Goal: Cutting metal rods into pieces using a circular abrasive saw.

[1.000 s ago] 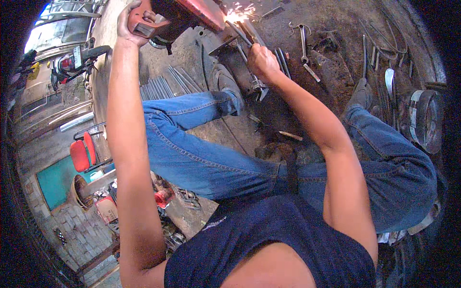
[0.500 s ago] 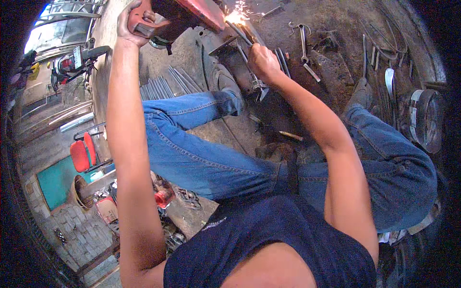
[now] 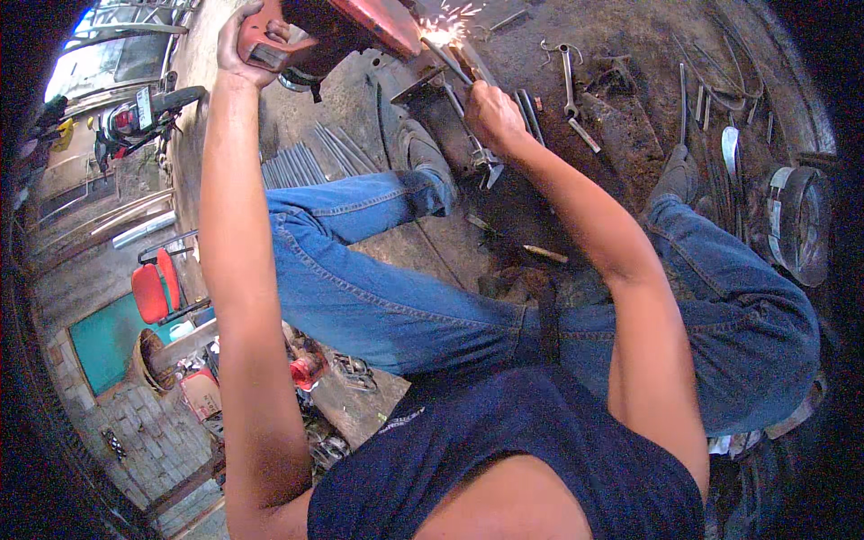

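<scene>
At the top left of the view, my left hand (image 3: 236, 54) is wrapped round the handle of a red cut-off saw (image 3: 373, 25). The saw's body runs off the upper edge, and its blade is hidden. My right hand (image 3: 497, 115) is closed on a thin metal rod (image 3: 445, 58), which slants up toward the saw. Bright sparks (image 3: 445, 32) burst at the rod's far end, beside the red guard. Below the rod lies a metal screw clamp or vise part (image 3: 486, 167), close to my right wrist.
A combination wrench (image 3: 568, 81) and short rods lie right of my right hand. Many cut rods (image 3: 297, 168) are on the floor beyond my left leg. A pencil-like stick (image 3: 545, 254) lies between my legs. A round black coil or wheel (image 3: 796, 225) stands far right; a motorbike (image 3: 126, 119) is left.
The spray of sparks has changed shape and spread wider. Both hands keep nearly the same places on the saw handle and the rod.
</scene>
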